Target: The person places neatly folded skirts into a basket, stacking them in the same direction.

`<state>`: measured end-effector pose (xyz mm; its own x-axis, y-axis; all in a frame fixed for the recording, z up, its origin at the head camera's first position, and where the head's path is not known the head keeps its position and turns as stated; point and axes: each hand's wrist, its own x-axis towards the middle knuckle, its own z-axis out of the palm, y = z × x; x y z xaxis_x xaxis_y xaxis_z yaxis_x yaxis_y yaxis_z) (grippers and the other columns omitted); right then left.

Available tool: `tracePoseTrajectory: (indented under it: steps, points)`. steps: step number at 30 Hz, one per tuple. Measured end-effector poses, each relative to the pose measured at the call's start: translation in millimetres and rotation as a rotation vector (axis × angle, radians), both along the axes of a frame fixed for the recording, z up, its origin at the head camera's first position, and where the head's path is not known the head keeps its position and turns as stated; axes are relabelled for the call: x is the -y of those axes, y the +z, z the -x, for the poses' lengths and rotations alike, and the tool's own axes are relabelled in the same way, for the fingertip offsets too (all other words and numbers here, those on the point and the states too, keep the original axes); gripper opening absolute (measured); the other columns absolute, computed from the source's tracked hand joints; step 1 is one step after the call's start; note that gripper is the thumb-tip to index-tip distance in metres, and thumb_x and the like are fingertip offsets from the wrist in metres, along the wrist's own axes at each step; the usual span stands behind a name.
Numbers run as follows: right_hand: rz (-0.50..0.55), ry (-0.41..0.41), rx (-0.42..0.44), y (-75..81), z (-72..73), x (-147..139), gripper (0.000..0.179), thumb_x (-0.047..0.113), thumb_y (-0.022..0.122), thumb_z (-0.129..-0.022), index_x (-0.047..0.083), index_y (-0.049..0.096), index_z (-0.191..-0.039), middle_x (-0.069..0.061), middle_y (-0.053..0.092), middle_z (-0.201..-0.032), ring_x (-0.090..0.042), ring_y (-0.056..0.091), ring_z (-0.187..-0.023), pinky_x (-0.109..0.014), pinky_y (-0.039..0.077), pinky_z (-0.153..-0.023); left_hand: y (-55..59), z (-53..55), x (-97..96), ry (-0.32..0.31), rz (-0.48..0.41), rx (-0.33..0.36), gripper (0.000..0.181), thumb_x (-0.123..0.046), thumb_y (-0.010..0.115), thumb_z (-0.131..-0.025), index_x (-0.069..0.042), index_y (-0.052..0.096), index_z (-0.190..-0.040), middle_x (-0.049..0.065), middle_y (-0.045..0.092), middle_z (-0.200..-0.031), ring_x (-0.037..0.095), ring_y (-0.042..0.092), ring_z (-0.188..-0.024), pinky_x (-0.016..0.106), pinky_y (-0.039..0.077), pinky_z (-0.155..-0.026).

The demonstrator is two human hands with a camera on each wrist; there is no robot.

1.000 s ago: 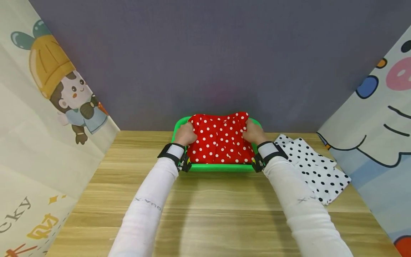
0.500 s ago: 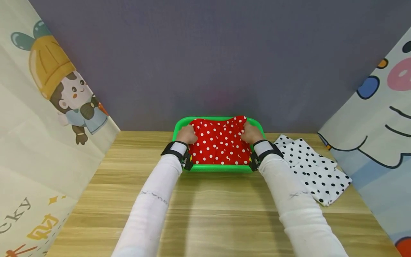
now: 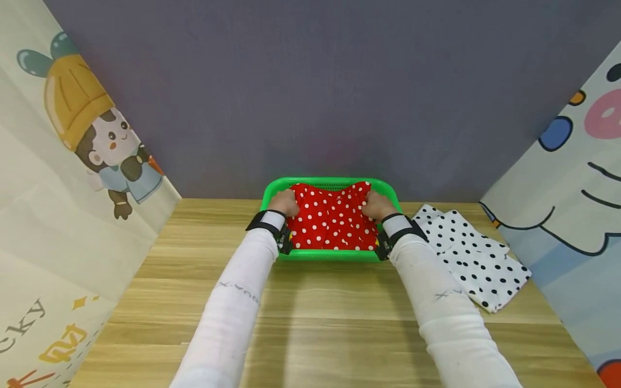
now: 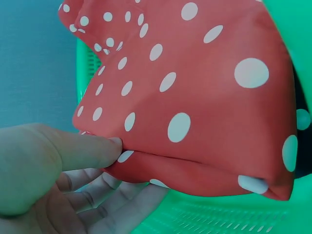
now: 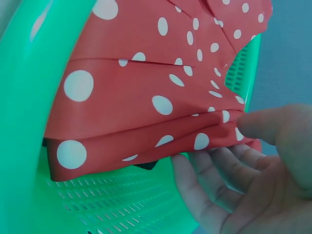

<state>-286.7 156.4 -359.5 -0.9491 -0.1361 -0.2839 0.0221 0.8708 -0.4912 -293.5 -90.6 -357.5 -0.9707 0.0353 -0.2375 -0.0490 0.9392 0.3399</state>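
Note:
A red cloth with white dots (image 3: pixel 335 221), folded into layers, lies within the green plastic basket (image 3: pixel 335 255). My left hand (image 3: pixel 284 203) pinches its left side; in the left wrist view the thumb (image 4: pixel 97 150) presses on top and the other fingers reach underneath. On the opposite side my right hand (image 3: pixel 377 207) pinches the cloth the same way, its thumb (image 5: pixel 263 124) above and fingers below. Slotted basket walls show around the cloth in both wrist views. Beneath the cloth, a bit of something black (image 5: pixel 146 165) peeks out in the right wrist view.
A folded white cloth with black dots (image 3: pixel 473 258) lies on the wooden table (image 3: pixel 320 334) right of the basket. A grey wall (image 3: pixel 330 97) rises close behind the basket. Printed curtains flank the table on the left (image 3: pixel 58 215) and right (image 3: pixel 572 226).
Both hands have lowered the red dotted cloth deeper into the basket and come slightly closer together. The basket's back rim and inner wall now show behind the cloth.

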Motion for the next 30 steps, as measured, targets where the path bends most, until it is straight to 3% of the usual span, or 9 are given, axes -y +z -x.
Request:
tracePoseTrajectory:
  steps: [8,14,18,21,24,30]
  points:
    - [0.036,0.0,0.084,-4.1,0.6,-1,0.05,0.021,0.038,-0.095,-0.006,0.031,-0.137,-0.014,0.049,-0.089,-0.03,0.059,-0.086,-0.036,0.055,-0.067,2.0,0.1,-4.5,-0.01,0.036,-0.001,0.029,-0.013,0.056,-0.084,-0.003,0.056,-0.11,0.013,0.06,-0.098,0.024,0.054,-0.078,0.03,0.044,-0.063]
    - [0.068,0.001,0.126,-7.0,-0.1,-5,0.044,0.021,0.039,-0.096,-0.006,0.036,-0.13,-0.011,0.047,-0.079,-0.026,0.058,-0.075,-0.035,0.055,-0.065,0.8,0.4,-6.8,-0.011,0.056,0.01,0.033,-0.013,0.058,-0.082,-0.004,0.055,-0.114,0.013,0.059,-0.101,0.025,0.054,-0.082,0.031,0.046,-0.068]
    - [0.074,0.019,0.162,-8.7,0.0,-5,0.047,0.022,0.04,-0.096,-0.005,0.033,-0.134,-0.013,0.048,-0.08,-0.023,0.057,-0.07,-0.035,0.055,-0.068,1.1,-0.8,-4.8,-0.027,0.05,0.016,0.032,-0.014,0.059,-0.082,-0.002,0.056,-0.112,0.014,0.06,-0.101,0.024,0.054,-0.082,0.031,0.046,-0.068]
    - [0.055,0.06,0.194,-10.1,0.1,-5,0.05,0.024,0.039,-0.097,-0.005,0.03,-0.138,-0.016,0.049,-0.092,-0.024,0.059,-0.076,-0.033,0.055,-0.067,0.7,-1.6,-1.6,-0.045,0.044,0.057,0.03,-0.017,0.058,-0.083,0.0,0.057,-0.109,0.014,0.06,-0.1,0.021,0.052,-0.075,0.028,0.043,-0.063]
    - [0.057,0.084,0.232,-10.3,-1.0,-4,0.053,0.024,0.036,-0.098,-0.007,0.026,-0.14,-0.02,0.047,-0.102,-0.028,0.06,-0.085,-0.034,0.055,-0.068,0.8,-1.9,2.2,-0.041,0.02,0.118,0.037,-0.019,0.057,-0.086,0.0,0.053,-0.117,0.014,0.058,-0.108,0.018,0.05,-0.063,0.025,0.043,-0.056]
    - [0.078,0.082,0.262,-8.5,-5.1,-3,0.053,0.023,0.035,-0.098,-0.008,0.023,-0.14,-0.021,0.043,-0.103,-0.033,0.054,-0.094,-0.038,0.055,-0.072,5.0,-3.4,5.8,-0.041,-0.008,0.164,0.05,-0.021,0.055,-0.088,0.0,0.041,-0.132,0.015,0.051,-0.123,0.016,0.048,-0.06,0.024,0.042,-0.056]
